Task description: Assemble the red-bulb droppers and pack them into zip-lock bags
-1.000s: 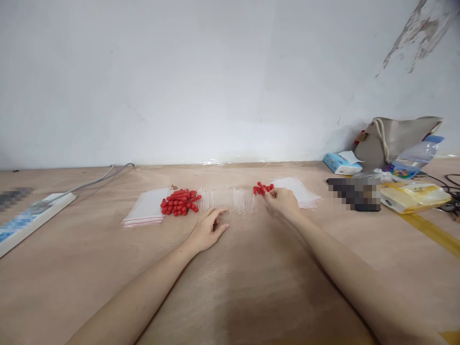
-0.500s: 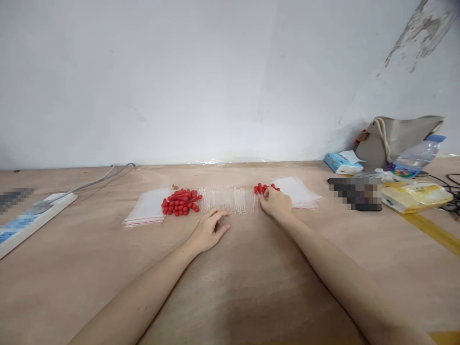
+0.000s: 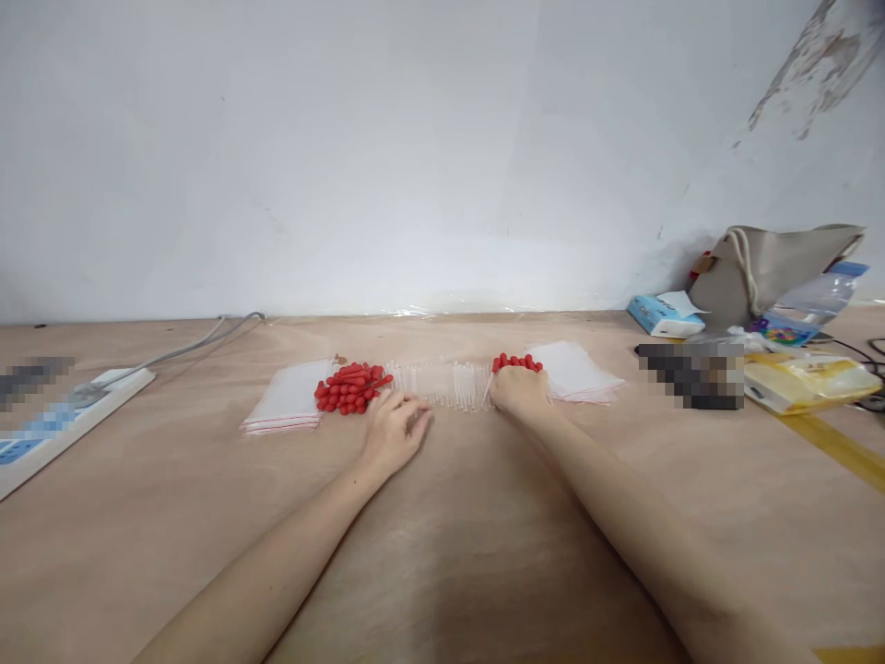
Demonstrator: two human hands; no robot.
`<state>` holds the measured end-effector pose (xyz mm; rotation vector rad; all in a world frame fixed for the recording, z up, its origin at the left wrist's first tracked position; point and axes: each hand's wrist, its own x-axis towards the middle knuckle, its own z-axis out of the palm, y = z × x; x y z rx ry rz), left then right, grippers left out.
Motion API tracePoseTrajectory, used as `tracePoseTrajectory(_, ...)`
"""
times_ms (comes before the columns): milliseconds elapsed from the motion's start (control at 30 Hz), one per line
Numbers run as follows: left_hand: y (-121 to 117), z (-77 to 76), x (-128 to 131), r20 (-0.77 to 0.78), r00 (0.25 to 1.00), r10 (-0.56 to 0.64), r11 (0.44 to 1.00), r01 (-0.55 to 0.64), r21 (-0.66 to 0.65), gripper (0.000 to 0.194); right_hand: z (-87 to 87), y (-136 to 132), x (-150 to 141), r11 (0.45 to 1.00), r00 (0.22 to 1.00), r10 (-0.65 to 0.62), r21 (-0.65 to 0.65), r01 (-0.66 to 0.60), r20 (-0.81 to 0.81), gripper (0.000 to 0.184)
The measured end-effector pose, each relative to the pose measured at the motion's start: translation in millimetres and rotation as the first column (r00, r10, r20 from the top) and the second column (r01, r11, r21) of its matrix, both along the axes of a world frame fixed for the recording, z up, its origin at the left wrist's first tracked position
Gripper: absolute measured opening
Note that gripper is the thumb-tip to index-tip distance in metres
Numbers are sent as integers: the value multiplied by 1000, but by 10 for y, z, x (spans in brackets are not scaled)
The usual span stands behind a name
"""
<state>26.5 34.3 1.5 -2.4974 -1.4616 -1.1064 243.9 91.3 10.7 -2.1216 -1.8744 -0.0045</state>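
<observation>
- Left hand (image 3: pixel 393 429) has shifted leftward to the edge of the left red pile (image 3: pixel 346 389); fingers loosely spread, contact unclear.
- Right hand (image 3: pixel 520 392) curls at the right red pile (image 3: pixel 518 361); fingertips hidden, pinch cannot be told.
- Pale sticks (image 3: pixel 466 387) lie between piles, long axes pointing roughly wallward.
</observation>
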Motion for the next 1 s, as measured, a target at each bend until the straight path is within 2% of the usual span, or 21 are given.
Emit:
tracePoseTrajectory(67,79,70,-100,-25,991,133,986,-130,103,13,26,-15,-19,1000,1000,-2,-5,2,-4,28)
tracePoseTrajectory(133,176,156,-211,-63,974,218,968,-207,143,12,89,-54,-10,999,1000,8,-38,-8,-7,30)
tracePoseTrajectory(233,325,261,-331,-154,940,305,949,-287,128,13,221,-140,51,993,1000,15,-120,-15,-4,29)
tracePoseTrajectory(333,441,311,-357,-307,899,312,949,-307,67,18,296,-234,140,989,999,39,-146,-39,-2,25)
tracePoseTrajectory(400,495,321,-341,-393,866,309,947,-320,37,19,271,-293,195,989,991,133,-66,-134,-22,24)
tracePoseTrajectory(467,535,319,-321,-443,839,317,940,-339,30,19,185,-348,237,958,957,283,63,-279,-60,22)
tracePoseTrajectory(533,567,307,-311,-457,826,330,935,-353,36,20,62,-401,261,894,898,429,187,-407,-99,22)
tracePoseTrajectory(633,607,285,-316,-452,824,341,932,-360,47,19,-120,-485,256,789,808,578,330,-519,-112,26)
tracePoseTrajectory(733,618,297,-324,-409,847,340,935,-353,46,17,-221,-565,211,727,758,647,371,-579,-84,27)
tracePoseTrajectory(833,548,354,-295,-276,919,282,958,-285,29,14,-239,-618,162,720,751,655,369,-588,-80,23)
tracePoseTrajectory(933,367,360,-210,-14,998,66,995,-67,-73,14,-237,-640,133,741,764,630,403,-537,-141,20)
tracePoseTrajectory(1000,214,289,-135,181,981,-65,979,98,-178,16,-242,-648,120,745,753,630,419,-518,-189,20)
